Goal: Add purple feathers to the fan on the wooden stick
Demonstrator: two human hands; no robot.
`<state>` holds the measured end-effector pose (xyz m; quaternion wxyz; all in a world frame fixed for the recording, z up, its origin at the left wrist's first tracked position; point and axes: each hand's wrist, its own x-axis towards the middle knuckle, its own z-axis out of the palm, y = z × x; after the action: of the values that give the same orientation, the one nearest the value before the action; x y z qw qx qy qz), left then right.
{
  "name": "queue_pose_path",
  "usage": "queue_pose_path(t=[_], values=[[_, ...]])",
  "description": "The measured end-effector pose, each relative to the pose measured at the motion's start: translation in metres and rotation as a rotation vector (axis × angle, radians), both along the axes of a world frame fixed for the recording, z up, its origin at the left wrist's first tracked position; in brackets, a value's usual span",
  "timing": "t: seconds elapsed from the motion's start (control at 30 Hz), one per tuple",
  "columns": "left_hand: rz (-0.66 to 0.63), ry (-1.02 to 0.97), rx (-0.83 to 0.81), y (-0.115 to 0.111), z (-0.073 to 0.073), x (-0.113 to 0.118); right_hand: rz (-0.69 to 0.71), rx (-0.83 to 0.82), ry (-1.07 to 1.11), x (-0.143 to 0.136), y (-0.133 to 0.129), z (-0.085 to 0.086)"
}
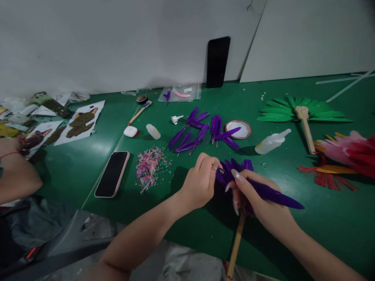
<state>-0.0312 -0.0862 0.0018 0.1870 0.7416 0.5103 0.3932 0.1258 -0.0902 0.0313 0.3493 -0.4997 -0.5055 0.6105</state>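
Note:
Near the table's front edge is a purple feather fan (245, 164) on a wooden handle (236, 249), which points down toward me. My right hand (258, 191) is closed over the fan. A long purple feather (278, 196) runs under its thumb, tip pointing right. Beside it, my left hand (200, 177) makes a pinch at the fan's left side; what sits between its fingertips is mostly hidden. Loose purple feathers (193, 142) lie just beyond my hands, some across a small white dish (245, 132). To the right stands a white glue bottle (271, 143) with a nozzle.
A green feather fan (306, 111) and pink-red feathers (351, 150) lie at the right. Left are confetti-like bits (149, 166), a phone (113, 174), a small bottle (153, 132) and a toothbrush (143, 109). Another person's arm (17, 171) rests far left. A dark phone (218, 62) leans on the wall.

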Motion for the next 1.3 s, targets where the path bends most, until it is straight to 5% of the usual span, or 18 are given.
queue_pose_path(t=[0.93, 1.3], values=[[-0.024, -0.227, -0.061, -0.0007, 0.0000, 0.0007, -0.075, 0.033, -0.075, -0.0004, -0.0007, -0.0018], [0.039, -0.077, 0.000, 0.0016, -0.0028, -0.0001, -0.099, 0.081, -0.061, -0.0003, -0.0012, -0.0013]])
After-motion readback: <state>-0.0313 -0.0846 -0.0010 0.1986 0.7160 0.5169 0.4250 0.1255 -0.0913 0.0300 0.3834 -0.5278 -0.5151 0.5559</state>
